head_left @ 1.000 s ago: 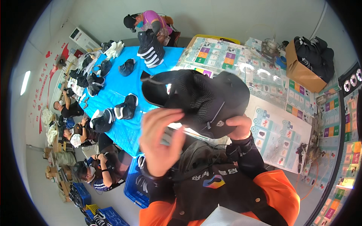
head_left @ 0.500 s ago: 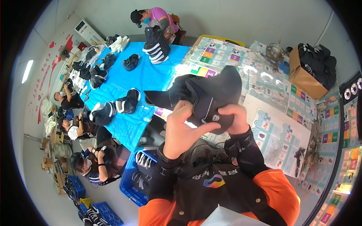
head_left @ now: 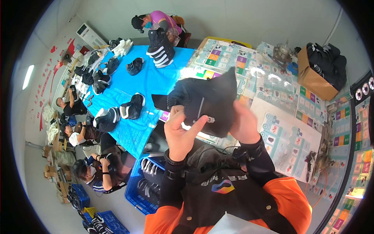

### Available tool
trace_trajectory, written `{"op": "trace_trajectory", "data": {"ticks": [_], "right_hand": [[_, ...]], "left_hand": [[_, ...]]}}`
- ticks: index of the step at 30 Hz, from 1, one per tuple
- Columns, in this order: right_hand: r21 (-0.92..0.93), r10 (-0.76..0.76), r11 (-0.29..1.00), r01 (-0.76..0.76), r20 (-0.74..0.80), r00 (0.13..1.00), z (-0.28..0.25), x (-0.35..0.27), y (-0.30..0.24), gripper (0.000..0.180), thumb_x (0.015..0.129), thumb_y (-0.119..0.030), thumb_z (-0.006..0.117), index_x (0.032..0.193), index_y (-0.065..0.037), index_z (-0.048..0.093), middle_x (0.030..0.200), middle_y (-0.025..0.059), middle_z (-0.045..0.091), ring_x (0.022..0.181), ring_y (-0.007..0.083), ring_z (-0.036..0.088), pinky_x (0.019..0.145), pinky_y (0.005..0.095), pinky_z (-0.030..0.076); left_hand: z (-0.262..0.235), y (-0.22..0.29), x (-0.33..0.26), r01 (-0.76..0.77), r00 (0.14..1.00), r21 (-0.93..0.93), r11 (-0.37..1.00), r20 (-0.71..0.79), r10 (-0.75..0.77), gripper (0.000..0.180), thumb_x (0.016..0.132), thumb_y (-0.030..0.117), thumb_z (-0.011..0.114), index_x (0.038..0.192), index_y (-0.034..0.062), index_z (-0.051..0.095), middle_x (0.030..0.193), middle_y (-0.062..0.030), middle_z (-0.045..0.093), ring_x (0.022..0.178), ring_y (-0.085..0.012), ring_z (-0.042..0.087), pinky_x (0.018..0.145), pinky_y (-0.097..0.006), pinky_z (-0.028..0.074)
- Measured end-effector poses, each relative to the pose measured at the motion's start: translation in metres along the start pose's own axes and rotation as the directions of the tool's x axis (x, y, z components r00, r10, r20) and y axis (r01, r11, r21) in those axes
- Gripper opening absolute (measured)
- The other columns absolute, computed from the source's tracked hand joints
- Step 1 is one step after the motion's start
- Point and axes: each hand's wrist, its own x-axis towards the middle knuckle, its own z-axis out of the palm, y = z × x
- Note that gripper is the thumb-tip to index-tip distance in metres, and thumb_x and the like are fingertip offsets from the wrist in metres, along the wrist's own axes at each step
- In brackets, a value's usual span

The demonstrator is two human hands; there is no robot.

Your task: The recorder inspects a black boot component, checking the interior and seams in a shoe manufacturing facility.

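A black shoe upper (head_left: 214,97) with a stitched, textured side and a small white mark hangs in front of me above the table. My left hand (head_left: 180,134) grips its lower left edge, the thumb lying across the face beside the white mark. On the other side, my right hand (head_left: 246,124) holds the right edge; its fingers are partly behind the upper and slightly blurred.
Blue sheeting (head_left: 156,84) covers the left table, which carries black-and-white uppers (head_left: 132,106) and a stack of uppers (head_left: 159,48). A cardboard box (head_left: 316,82) of black uppers stands at right. A blue crate (head_left: 132,195) sits lower left. Co-workers (head_left: 99,171) sit beyond it.
The upper has turned and shifted slightly left, bringing its marked face more into view. My right hand has changed from a thumb pinch on the front to holding the right edge.
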Motion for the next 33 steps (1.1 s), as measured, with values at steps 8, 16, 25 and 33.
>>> {"op": "trace_trajectory", "data": {"ticks": [8, 16, 25, 33], "right_hand": [[-0.645, -0.152, 0.715, 0.269, 0.233, 0.961, 0.004, 0.014, 0.000, 0.043, 0.100, -0.015, 0.067, 0.139, 0.002, 0.057, 0.125, 0.0084, 0.067, 0.111, 0.0123, 0.062, 0.097, 0.0268, 0.050], [-0.890, -0.163, 0.455, -0.009, -0.094, 0.982, 0.010, 0.031, 0.014, 0.043, 0.085, -0.036, 0.085, 0.094, 0.005, 0.074, 0.079, 0.0107, 0.072, 0.071, 0.0186, 0.068, 0.066, 0.0346, 0.052], [-0.911, -0.381, 0.356, 0.208, 0.062, 0.923, 0.016, 0.016, 0.021, 0.024, 0.083, -0.019, 0.082, 0.082, 0.001, 0.068, 0.078, 0.0189, 0.068, 0.072, 0.0360, 0.067, 0.064, 0.0418, 0.051], [-0.842, -0.440, 0.344, 0.415, 0.246, 0.864, 0.024, -0.003, 0.025, 0.019, 0.083, -0.009, 0.080, 0.083, -0.003, 0.062, 0.083, 0.0128, 0.063, 0.077, 0.0327, 0.063, 0.065, 0.0426, 0.049]], "left_hand": [[-0.014, -0.013, -0.012, 0.239, 0.971, -0.320, 0.917, 0.052, -0.235, 0.034, 0.087, -0.009, 0.074, 0.120, -0.0068, 0.070, 0.110, -0.0060, 0.072, 0.105, -0.0136, 0.065, 0.095, -0.027, 0.049], [-0.022, -0.062, -0.024, 0.099, 0.985, -0.562, 0.821, -0.059, -0.159, 0.048, 0.091, 0.024, 0.081, 0.128, -0.0017, 0.066, 0.124, -0.0105, 0.071, 0.113, -0.0208, 0.067, 0.102, -0.036, 0.050], [-0.029, -0.089, -0.033, 0.203, 0.976, -0.555, 0.807, 0.052, -0.210, 0.070, 0.100, 0.045, 0.068, 0.148, -0.0013, 0.049, 0.142, -0.0167, 0.061, 0.126, -0.0299, 0.062, 0.107, -0.043, 0.050], [-0.020, -0.089, -0.025, 0.334, 0.933, -0.611, 0.718, 0.105, -0.345, 0.064, 0.104, 0.044, 0.058, 0.149, 0.0000, 0.046, 0.145, -0.0174, 0.058, 0.129, -0.0301, 0.059, 0.109, -0.045, 0.048]]}}
